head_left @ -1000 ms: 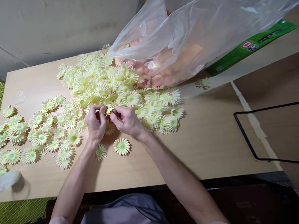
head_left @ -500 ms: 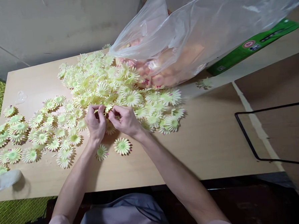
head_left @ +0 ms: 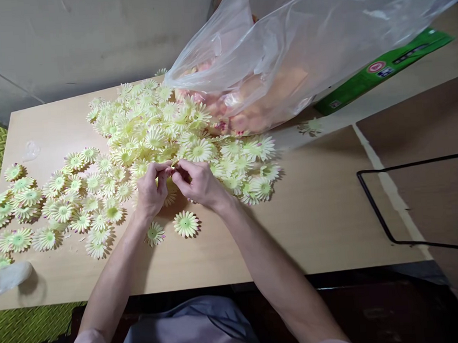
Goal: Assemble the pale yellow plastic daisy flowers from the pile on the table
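My left hand (head_left: 152, 190) and my right hand (head_left: 199, 182) meet at the front of a heap of pale yellow-green artificial flower heads (head_left: 156, 137). Both are closed in a pinch, fingertips almost touching, on a small yellowish flower piece (head_left: 174, 164) mostly hidden by the fingers. Just below them, a single flower head (head_left: 186, 224) lies face up on the table. Another flower head (head_left: 154, 234) rests beside my left wrist. Some petals show purple-pink tips.
A clear plastic bag (head_left: 279, 41) with pink and peach pieces leans over the heap at the back right. Beside it lies a green packet (head_left: 381, 71). More flower heads spread left over the wooden table (head_left: 323, 212). A black metal frame (head_left: 377, 210) stands at right, a whitish translucent object (head_left: 12, 277) at front left.
Both hands have shifted slightly to the right, and their fingertips have come closer together around the flower piece. The loose flower heads on the table stay where they were.
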Tool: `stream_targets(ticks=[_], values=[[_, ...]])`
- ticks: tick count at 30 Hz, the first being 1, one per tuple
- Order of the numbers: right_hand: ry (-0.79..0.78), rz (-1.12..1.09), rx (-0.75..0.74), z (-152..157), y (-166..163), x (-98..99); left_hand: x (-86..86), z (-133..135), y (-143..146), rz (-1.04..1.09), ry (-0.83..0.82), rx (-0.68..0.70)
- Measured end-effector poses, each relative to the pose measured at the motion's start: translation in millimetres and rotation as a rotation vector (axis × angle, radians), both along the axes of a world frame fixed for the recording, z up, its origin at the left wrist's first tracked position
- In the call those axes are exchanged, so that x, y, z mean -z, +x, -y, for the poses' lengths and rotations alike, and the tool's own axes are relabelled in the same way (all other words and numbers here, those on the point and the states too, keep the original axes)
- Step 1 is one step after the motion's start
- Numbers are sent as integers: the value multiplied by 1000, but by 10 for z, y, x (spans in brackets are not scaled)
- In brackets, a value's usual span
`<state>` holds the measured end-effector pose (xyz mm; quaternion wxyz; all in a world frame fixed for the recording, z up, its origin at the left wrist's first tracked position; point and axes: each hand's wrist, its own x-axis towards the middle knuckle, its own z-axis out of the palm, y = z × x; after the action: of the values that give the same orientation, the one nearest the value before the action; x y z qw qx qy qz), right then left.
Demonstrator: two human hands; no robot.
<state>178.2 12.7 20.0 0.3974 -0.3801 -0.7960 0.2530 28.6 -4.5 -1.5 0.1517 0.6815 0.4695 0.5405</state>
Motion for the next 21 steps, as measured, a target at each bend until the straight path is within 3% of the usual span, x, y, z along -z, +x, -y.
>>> stream_targets(ticks=[4, 12, 21], values=[[-38, -39, 10, 1, -10, -16, -44, 13, 11, 33, -124, 20], [-242, -69, -89, 25, 6, -130, -99, 23, -5, 77, -196, -115], [-181, -71, -177, 53, -43, -119, -62, -15, -29, 153, -206, -181]])
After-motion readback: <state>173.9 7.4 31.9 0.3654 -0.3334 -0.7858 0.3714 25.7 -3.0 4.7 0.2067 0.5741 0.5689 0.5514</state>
